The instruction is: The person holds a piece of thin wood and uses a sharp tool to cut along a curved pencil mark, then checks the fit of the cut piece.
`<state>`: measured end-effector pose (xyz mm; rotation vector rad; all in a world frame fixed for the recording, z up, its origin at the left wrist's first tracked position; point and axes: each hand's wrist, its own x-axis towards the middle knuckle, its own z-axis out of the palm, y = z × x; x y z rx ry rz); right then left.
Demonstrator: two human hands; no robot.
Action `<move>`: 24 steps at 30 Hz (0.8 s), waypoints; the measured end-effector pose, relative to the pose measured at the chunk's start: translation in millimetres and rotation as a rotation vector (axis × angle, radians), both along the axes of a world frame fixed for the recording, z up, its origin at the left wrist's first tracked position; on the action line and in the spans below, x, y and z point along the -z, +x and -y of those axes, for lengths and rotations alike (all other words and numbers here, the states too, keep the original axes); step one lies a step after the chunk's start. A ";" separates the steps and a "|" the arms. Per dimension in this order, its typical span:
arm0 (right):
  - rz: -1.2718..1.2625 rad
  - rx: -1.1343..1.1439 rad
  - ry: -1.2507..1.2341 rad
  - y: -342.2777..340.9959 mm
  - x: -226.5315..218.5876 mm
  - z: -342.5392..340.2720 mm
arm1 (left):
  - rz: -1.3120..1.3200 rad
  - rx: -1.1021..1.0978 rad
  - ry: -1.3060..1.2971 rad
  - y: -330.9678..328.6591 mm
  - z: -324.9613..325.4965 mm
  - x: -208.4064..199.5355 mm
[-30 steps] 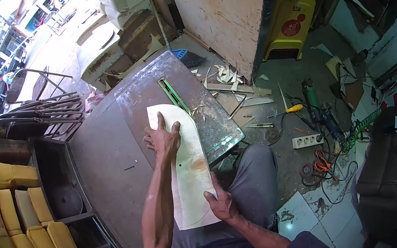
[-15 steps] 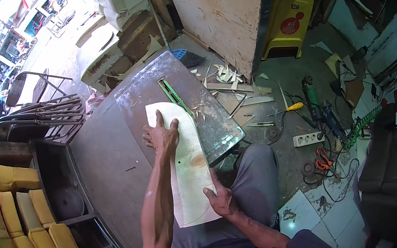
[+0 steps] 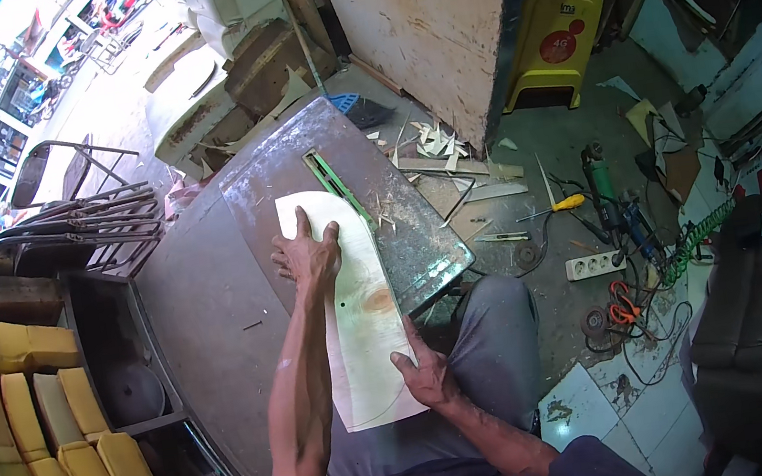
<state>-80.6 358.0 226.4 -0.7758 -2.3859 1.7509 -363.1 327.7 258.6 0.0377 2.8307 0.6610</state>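
Head view, looking down: a pale, thin plywood panel with one curved edge (image 3: 357,313) lies flat on a grey metal saw-table top (image 3: 281,169), its far end beside a green blade-slot insert (image 3: 335,181) and its near end overhanging toward the person's lap. Left hand (image 3: 307,257) rests palm down on the panel's far half, fingers spread apart and pressing flat, not wrapped round anything. Right hand (image 3: 423,372) sits at the panel's near right edge, fingers lying on the top face, thumb side at the rim; whether it pinches the edge or only presses cannot be told. A small knot mark shows brown on the panel between the two hands. Wood offcuts and shavings (image 3: 431,140) lie scattered past the table's far right corner. On the floor to the right: a yellow-handled screwdriver (image 3: 560,205), a white power strip (image 3: 593,264), orange-handled scissors (image 3: 622,302), a green coiled hose (image 3: 694,240). A yellow plastic stool (image 3: 557,41) stands near a large upright wooden board (image 3: 425,25). Yellow cushions (image 3: 29,419) are stacked at lower left.
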 end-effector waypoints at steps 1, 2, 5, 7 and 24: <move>-0.001 -0.011 0.028 -1.6 -1.1 -1.2 | 0.001 -0.002 0.002 -0.3 -1.0 -0.9; -0.003 0.000 -0.001 -2.8 -3.5 -2.0 | 0.001 -0.005 0.004 -0.1 -2.4 -1.9; -0.004 0.020 -0.066 -6.6 -12.5 -5.3 | 0.000 -0.011 0.005 -3.0 -1.8 -1.2; 0.001 0.021 -0.077 -9.2 -13.9 -7.8 | 0.004 -0.016 0.004 -4.8 -2.7 -1.6; 0.026 -0.036 -0.007 14.8 -14.9 -26.2 | 0.019 -0.044 -0.013 25.6 0.1 -11.8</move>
